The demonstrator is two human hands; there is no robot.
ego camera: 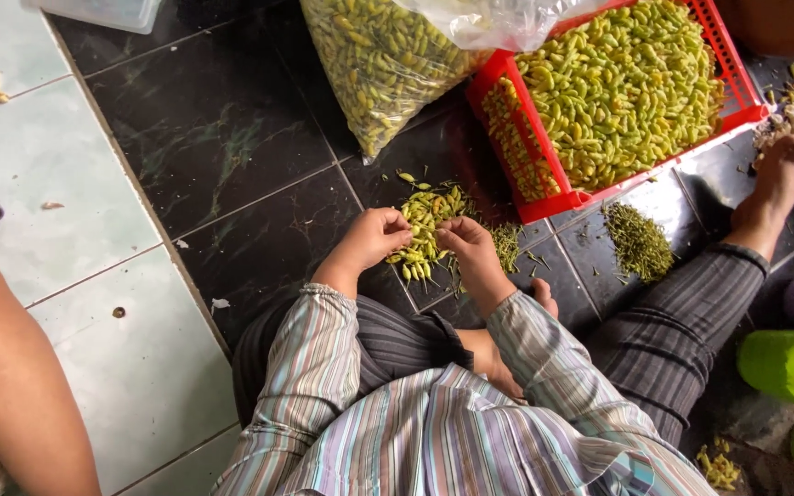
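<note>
My left hand (374,237) and my right hand (470,246) meet over a small heap of yellow-green chili peppers (426,220) on the dark floor tile. Both hands have their fingers pinched around peppers from the heap's near edge. A red plastic crate (544,207) heaped with the same peppers stands just beyond, to the right. A clear plastic bag (379,64) full of peppers leans against the crate's left side. A small pile of green stems (638,241) lies by my right leg, and a thinner one (507,246) lies beside my right hand.
Another person's bare arm (6,377) fills the lower left over pale tiles. My bare foot (783,170) reaches toward the crate's right end. Green plastic containers (783,363) stand at the right edge. A clear tub corner (107,11) shows at the top left.
</note>
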